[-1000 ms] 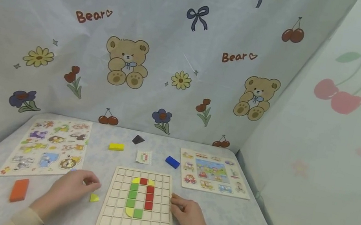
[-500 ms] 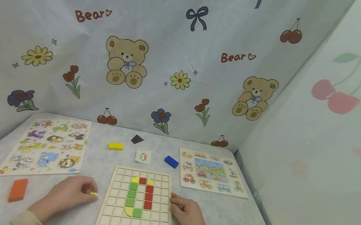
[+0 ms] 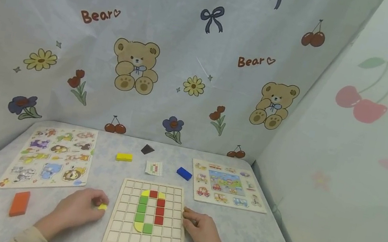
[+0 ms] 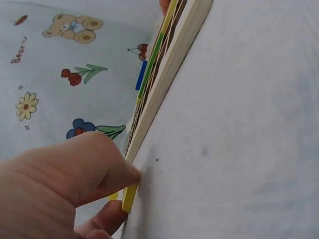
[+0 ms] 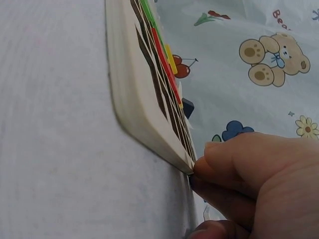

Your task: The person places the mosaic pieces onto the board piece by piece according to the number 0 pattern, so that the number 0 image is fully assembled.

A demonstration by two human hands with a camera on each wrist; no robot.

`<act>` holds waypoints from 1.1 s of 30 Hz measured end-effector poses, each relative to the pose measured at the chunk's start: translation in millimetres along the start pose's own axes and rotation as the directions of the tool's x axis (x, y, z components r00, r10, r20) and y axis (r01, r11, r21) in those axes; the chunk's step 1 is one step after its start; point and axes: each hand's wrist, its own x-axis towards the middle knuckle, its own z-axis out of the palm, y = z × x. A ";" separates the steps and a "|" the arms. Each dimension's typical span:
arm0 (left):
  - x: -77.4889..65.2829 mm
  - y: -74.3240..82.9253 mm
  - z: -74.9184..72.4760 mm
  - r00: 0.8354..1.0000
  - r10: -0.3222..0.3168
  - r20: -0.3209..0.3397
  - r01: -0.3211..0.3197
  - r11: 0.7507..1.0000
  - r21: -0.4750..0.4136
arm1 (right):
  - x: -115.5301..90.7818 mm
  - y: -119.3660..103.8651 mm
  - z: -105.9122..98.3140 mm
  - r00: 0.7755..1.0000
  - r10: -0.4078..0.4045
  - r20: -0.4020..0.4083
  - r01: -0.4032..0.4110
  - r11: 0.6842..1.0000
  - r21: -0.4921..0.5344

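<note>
My left hand [image 3: 81,207] pinches a small yellow quarter-round tile [image 4: 129,198] between thumb and fingers, just left of a wooden grid board [image 3: 172,233] and close to the table. On the board lies a ring of tiles: green tiles [image 3: 141,209] down the left and at the bottom, red tiles [image 3: 160,212] at the top and right, and yellow rounded ones [image 3: 138,227] at three corners. At the board's right edge, my right hand [image 3: 201,231] grips the rim with thumb and fingertips, as the right wrist view shows. The board lies flat.
Behind the board lie a pattern card [image 3: 154,168], a yellow block [image 3: 124,157], a blue block [image 3: 184,173] and a dark piece [image 3: 147,149]. An animal puzzle [image 3: 53,157] and an orange block [image 3: 19,203] are at left, a vehicle puzzle [image 3: 200,199] at right.
My left hand has come down onto the yellow tile, which lay on the table, and now pinches it, slightly nearer the board. The right hand stays at the board's edge.
</note>
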 end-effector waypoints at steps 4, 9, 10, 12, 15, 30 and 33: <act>-0.9 -1.2 -1.5 1.000 0.016 -0.006 -0.016 1.000 0.025 | -0.4 -0.6 0.1 1.000 0.008 0.004 -0.008 1.000 0.000; -2.0 -0.9 -5.1 0.999 0.009 -0.040 -0.007 0.999 0.048 | 0.0 -1.4 -0.7 1.000 0.017 0.012 -0.017 1.000 0.006; -2.2 -0.6 -5.7 0.999 0.007 -0.046 -0.005 0.999 0.049 | 0.2 -1.5 -1.0 1.000 0.018 0.012 -0.018 1.000 0.005; -2.4 0.4 -5.7 0.998 0.012 -0.058 -0.010 0.999 0.039 | 0.7 -1.2 -1.3 1.000 0.014 0.013 -0.014 1.000 0.000; -3.2 7.7 -2.0 0.997 0.035 -0.070 -0.034 0.999 0.013 | 0.9 -1.4 -1.5 1.000 0.009 0.012 -0.009 1.000 -0.003; -12.3 113.7 46.7 0.910 0.410 0.069 -0.411 0.912 0.006 | 1.4 -3.7 -3.7 1.000 0.013 0.006 -0.013 1.000 -0.027; -8.3 120.6 56.1 0.890 0.452 0.062 -0.455 0.890 0.040 | 0.9 -2.9 -1.6 1.000 0.017 0.013 -0.016 1.000 -0.021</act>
